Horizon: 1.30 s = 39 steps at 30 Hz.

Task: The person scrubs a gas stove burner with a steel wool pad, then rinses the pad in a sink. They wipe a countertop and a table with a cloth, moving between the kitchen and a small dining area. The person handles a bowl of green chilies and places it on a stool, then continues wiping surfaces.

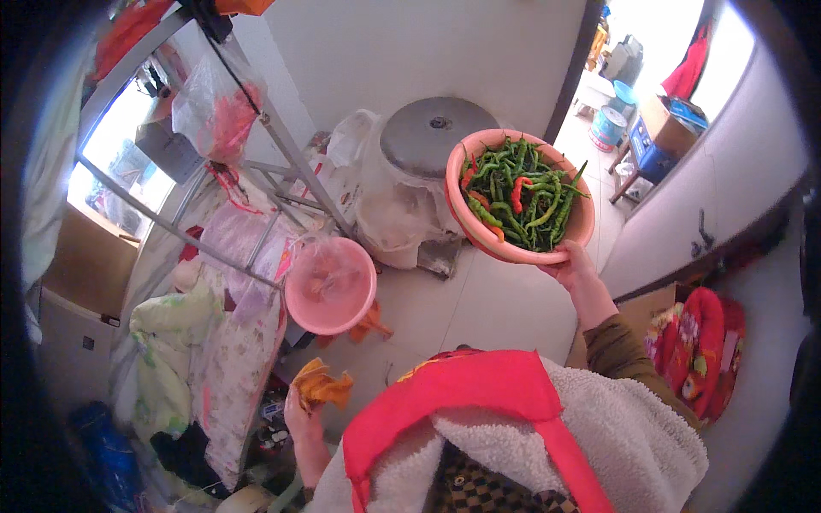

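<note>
My right hand (pixel 572 264) grips the near rim of a pink plastic basin (pixel 454 186), held up in front of me to the right. A heap of long green chili peppers (pixel 507 173) fills the basin, with a few red peppers (pixel 521 192) and orange ones among them. A red edge, perhaps of a second basin, shows under its left side. At the lower left, my left hand (pixel 299 410) holds a crumpled orange cloth (pixel 322 385), its fingers partly hidden by the fabric. Left of centre is another pink basin (pixel 308 314) with clear plastic film inside.
A metal frame (pixel 173 221) with a hanging plastic bag (pixel 221 122) stands left, by a bed with quilts (pixel 167 340). A large lidded container (pixel 436 138) wrapped in plastic stands by the wall. A door (pixel 718 167) and doorway are right; a box with red fabric (pixel 699 346) sits below.
</note>
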### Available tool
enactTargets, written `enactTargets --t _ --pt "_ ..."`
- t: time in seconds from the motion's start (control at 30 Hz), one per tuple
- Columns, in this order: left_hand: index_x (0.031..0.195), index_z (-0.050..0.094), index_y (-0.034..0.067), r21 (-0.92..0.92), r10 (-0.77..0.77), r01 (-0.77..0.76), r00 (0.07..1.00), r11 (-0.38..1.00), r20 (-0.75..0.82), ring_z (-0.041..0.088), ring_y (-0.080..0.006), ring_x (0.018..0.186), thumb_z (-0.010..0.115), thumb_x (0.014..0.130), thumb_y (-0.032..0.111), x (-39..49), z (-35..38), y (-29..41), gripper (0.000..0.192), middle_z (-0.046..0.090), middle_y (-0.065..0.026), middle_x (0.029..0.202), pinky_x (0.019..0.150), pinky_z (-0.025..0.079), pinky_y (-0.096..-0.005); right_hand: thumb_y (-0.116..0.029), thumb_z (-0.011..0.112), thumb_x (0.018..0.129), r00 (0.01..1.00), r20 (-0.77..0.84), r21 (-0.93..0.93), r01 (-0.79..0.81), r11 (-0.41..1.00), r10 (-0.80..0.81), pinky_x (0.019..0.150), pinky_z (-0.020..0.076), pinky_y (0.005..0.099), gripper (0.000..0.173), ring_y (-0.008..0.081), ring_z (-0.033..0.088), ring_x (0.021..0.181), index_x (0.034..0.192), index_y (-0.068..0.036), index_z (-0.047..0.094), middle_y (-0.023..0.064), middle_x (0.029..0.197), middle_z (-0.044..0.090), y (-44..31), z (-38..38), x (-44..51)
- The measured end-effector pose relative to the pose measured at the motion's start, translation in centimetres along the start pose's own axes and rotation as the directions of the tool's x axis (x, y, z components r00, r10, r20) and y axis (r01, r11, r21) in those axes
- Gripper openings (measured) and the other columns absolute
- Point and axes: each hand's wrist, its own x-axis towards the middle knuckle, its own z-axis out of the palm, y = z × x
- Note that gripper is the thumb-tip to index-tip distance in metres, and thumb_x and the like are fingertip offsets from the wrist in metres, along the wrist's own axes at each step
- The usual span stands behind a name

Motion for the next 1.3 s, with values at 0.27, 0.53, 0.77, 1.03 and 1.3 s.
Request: enactTargets --t 0.27,0.53,0.77,1.03,1.3 --pt "0.135 0.053 0.001 -0.805 -0.510 0.349 0.857 0.480 0.068 0.058 -0.0281 0.115 0.056 0.102 0.032 7.2 5.1 3.1 0.045 0.053 -0.0127 0.134 0.088 0.056 -0.0483 -0.011 0.053 0.084 0.987 0.153 0.063 0.043 0.997 -0.052 0.099 0.0526 0.0558 0.053 0.0386 0.059 0.116 0.134 0.001 0.043 0.0208 0.130 0.055 -7.2 7.6 12.1" --pt "0.136 0.051 0.000 -0.539 -0.218 0.169 0.976 0.825 -0.028 0.061 -0.0307 0.114 0.071 0.084 0.008 16.2 7.6 4.3 0.056 0.060 -0.0168 0.127 0.092 0.052 -0.0427 -0.013 0.051 0.087 0.996 0.068 0.016 0.057 0.998 -0.058 0.101 0.0502 0.0590 0.042 0.0422 0.059 0.115 0.126 0.004 0.046 0.0238 0.130 0.054 -11.1 14.1 20.0" --pt "0.133 0.054 0.003 -0.627 -0.325 0.196 0.941 0.754 -0.097 0.063 -0.0286 0.108 0.059 0.100 0.031 21.7 9.1 4.5 0.044 0.059 -0.0135 0.123 0.081 0.058 -0.0432 -0.013 0.053 0.086 0.998 0.057 0.036 0.036 0.999 -0.038 0.103 0.0472 0.0612 0.035 0.0425 0.055 0.118 0.116 0.004 0.048 0.0241 0.126 0.054 -13.4 20.2 28.4" --pt "0.137 0.053 0.002 -0.722 -0.438 0.254 0.896 0.644 -0.076 0.064 -0.0274 0.112 0.057 0.100 0.035 22.1 12.2 10.1 0.050 0.064 -0.0135 0.124 0.095 0.053 -0.0404 -0.010 0.050 0.088 0.985 0.170 0.090 -0.048 0.995 0.033 0.101 0.0477 0.0627 0.038 0.0422 0.054 0.118 0.123 0.002 0.047 0.0231 0.129 0.052 -12.1 26.5 45.3" --pt "0.140 0.051 -0.004 -0.811 -0.520 0.328 0.853 0.484 0.035 0.062 -0.0284 0.116 0.038 0.107 0.031 22.6 19.5 14.4 0.050 0.062 -0.0175 0.130 0.102 0.049 -0.0414 -0.012 0.052 0.090 0.991 0.065 -0.006 -0.120 0.993 0.120 0.087 0.0549 0.0646 0.019 0.0432 0.057 0.106 0.105 -0.001 0.049 0.0222 0.116 0.051 -11.5 30.1 59.8"
